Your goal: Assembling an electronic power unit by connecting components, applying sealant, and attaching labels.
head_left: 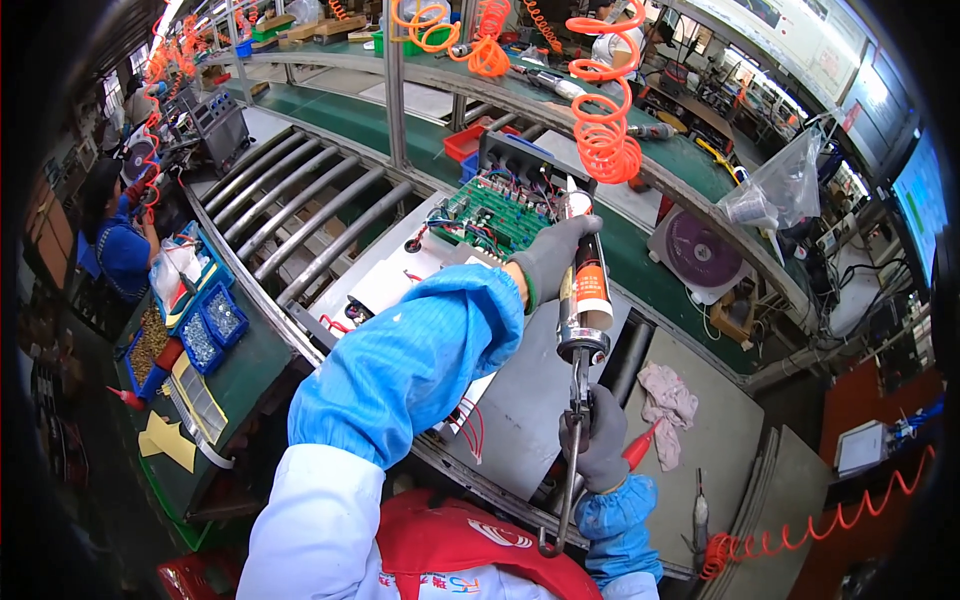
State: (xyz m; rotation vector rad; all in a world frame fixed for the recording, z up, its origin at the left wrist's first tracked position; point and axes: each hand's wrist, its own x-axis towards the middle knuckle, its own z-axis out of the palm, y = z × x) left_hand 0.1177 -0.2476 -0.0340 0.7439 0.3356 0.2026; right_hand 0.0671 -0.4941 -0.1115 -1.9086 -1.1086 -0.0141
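The right hand is wrapped round the handle of the gun; trigger travel cannot be told. The gun is held right of centre, above the grey panel, nozzle toward the far side. Farther along, the left hand has its fingers curled round the tube. Expect a stiff, front-heavy tool: grip the handle and support the tube, which may be slippery. Far left of the tube, the board is probably fragile; avoid pressing its components.
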